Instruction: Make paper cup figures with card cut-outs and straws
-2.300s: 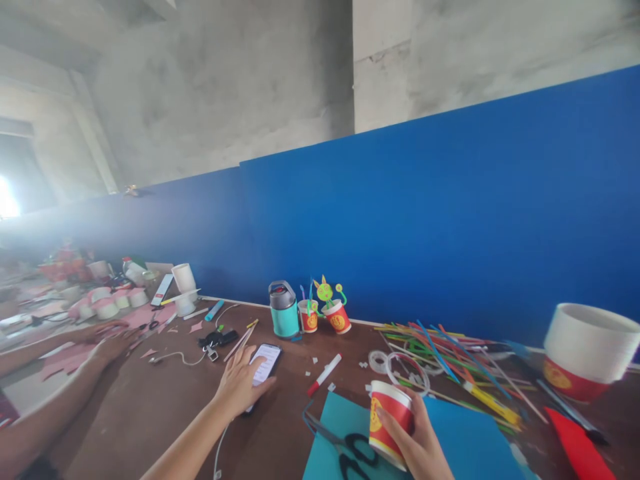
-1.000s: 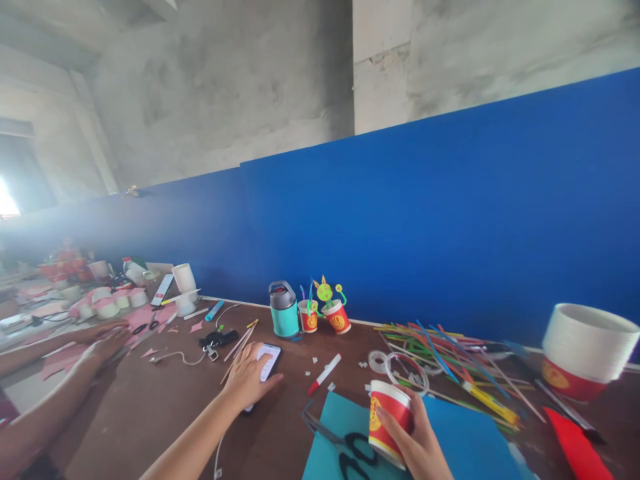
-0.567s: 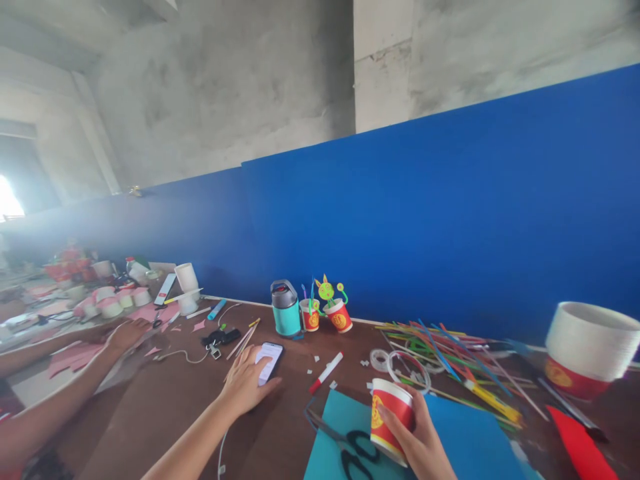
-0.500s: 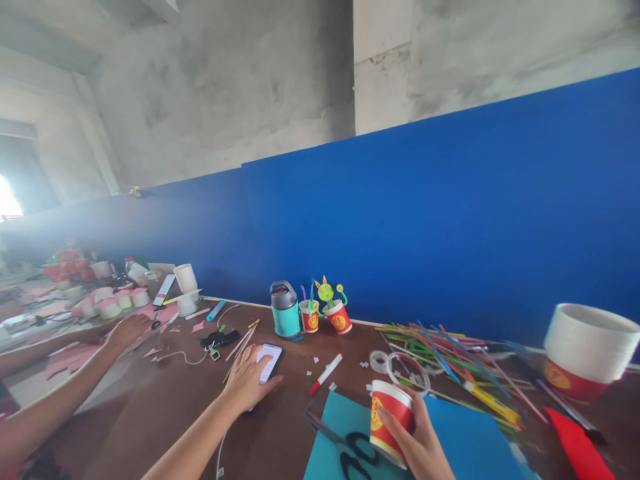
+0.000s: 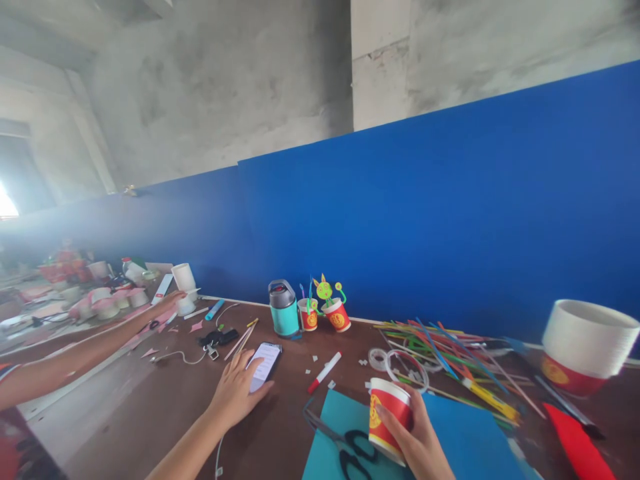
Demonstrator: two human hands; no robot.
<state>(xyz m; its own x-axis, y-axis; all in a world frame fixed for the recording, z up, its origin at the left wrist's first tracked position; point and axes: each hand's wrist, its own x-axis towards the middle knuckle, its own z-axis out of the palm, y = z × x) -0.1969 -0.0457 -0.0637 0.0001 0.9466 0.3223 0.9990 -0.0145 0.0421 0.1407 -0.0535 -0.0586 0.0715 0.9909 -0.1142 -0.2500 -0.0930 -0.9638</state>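
My left hand [image 5: 239, 387] lies with its fingers spread at the left edge of a phone [image 5: 265, 365] whose screen is lit. Held in my right hand [image 5: 417, 433] is a red and white paper cup [image 5: 387, 417], tilted, with its rim upward. Under the cup are black-handled scissors [image 5: 345, 443] on teal paper [image 5: 325, 460], and a blue sheet [image 5: 460, 437] lies to the right. A red-capped marker [image 5: 325, 372] rests beyond the phone's right side.
Behind stand a teal container [image 5: 284, 310] and two decorated cups [image 5: 336, 315]. Colourful sticks [image 5: 445, 353], tape rolls [image 5: 407, 371] and stacked cups [image 5: 585, 347] are on the right. Another person's arm [image 5: 100, 347] reaches over the left side, near white cups [image 5: 184, 279].
My left hand has slid slightly left and down, uncovering more of the phone. The other person's hand has moved right to the white cups. My right hand still holds its cup.
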